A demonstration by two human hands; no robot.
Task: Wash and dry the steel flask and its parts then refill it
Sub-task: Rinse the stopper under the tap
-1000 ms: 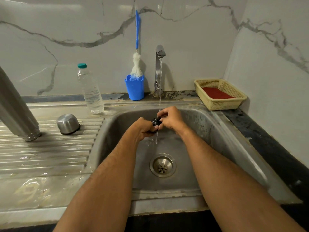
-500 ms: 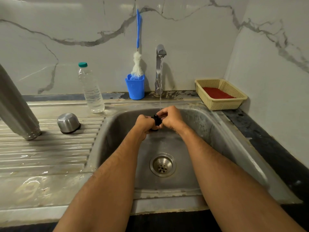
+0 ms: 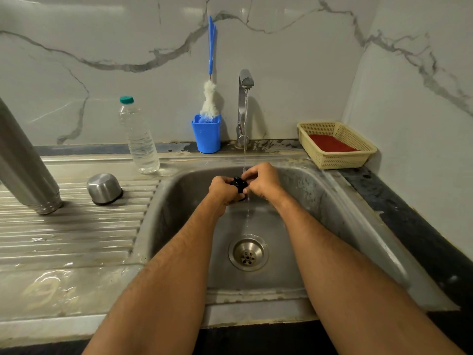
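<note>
Both hands have lifted slightly toward the spout since a moment ago, left hand (image 3: 223, 190) and right hand (image 3: 261, 181) close together and curled round the small black stopper (image 3: 239, 184), which sits between them under the running tap (image 3: 245, 80) over the sink (image 3: 340, 201). Washing looks only partly done, I'd say. Out at ten o'clock the steel cup (image 3: 103, 188) and flask body (image 3: 24, 160) stand upended on the wet table (image 3: 64, 239), with drying and refilling from the water bottle (image 3: 139, 139) still to come.
</note>
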